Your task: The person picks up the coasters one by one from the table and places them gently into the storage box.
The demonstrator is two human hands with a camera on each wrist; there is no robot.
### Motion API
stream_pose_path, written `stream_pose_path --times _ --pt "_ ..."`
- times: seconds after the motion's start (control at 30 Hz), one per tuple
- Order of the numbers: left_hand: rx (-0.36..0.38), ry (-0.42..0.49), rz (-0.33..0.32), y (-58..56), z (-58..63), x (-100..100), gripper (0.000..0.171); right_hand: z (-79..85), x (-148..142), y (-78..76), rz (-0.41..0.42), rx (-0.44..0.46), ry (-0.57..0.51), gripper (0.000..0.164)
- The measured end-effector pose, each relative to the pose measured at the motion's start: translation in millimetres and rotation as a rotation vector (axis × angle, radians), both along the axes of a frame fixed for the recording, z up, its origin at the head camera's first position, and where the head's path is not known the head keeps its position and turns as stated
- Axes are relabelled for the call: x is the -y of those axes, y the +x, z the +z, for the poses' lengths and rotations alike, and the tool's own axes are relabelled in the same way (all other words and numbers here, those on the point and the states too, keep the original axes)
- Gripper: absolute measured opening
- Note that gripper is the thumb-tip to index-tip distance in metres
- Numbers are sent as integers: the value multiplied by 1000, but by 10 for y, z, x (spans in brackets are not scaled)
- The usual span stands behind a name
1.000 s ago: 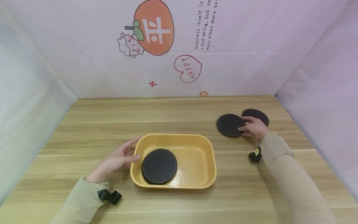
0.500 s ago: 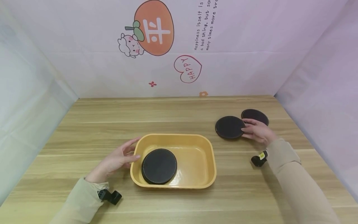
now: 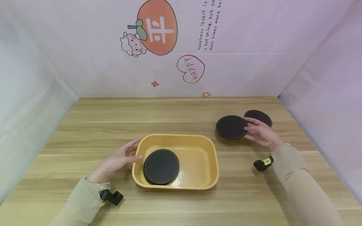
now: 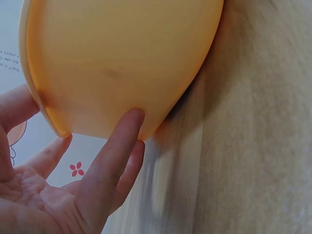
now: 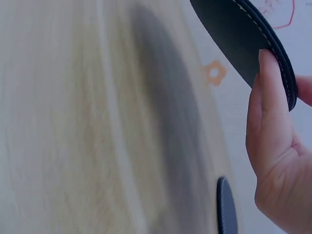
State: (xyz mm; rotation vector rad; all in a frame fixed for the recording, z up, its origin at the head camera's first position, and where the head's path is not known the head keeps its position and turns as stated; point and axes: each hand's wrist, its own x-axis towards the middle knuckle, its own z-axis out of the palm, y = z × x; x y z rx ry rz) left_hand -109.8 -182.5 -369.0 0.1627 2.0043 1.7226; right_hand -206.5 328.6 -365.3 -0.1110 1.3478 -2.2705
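Observation:
In the head view my left hand [image 3: 117,161] holds the left end of a yellow plastic bin [image 3: 195,188]. Its thumb lies over the rim, and its other fingers rest against the outer wall [image 4: 117,58]. A round black coaster [image 3: 161,166] with a stitched edge lies in the bin's left half, over another dark edge. At the right, my right hand [image 3: 261,133] pinches a second round black coaster [image 3: 231,127] by its right edge. This coaster [image 5: 239,39] is clear of the table, with a shadow below it.
One more black coaster [image 3: 258,117] lies on the wooden table [image 3: 158,116] behind the right hand. Small black cameras [image 3: 111,197] sit at both wrists. White sheets with a printed back panel [image 3: 240,69] enclose the table's back and sides.
The right hand has drawn its coaster slightly left, away from the coaster behind it, and raised it off the table. The left hand and bin have stayed in place.

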Motion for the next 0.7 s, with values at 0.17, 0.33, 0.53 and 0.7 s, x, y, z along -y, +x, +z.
stream_pose_path --times 0.17,0.33,0.53,0.7 --pt "3 -5 3 1 14 -1 74 89 102 36 27 -32 -48 43" --pt "11 -8 13 5 32 -10 75 216 268 77 83 -95 -50 42" --pt "14 -14 21 5 35 -14 75 371 466 122 137 -173 -23 43" --pt "13 -21 23 2 18 -1 75 488 622 148 173 -215 -3 46"
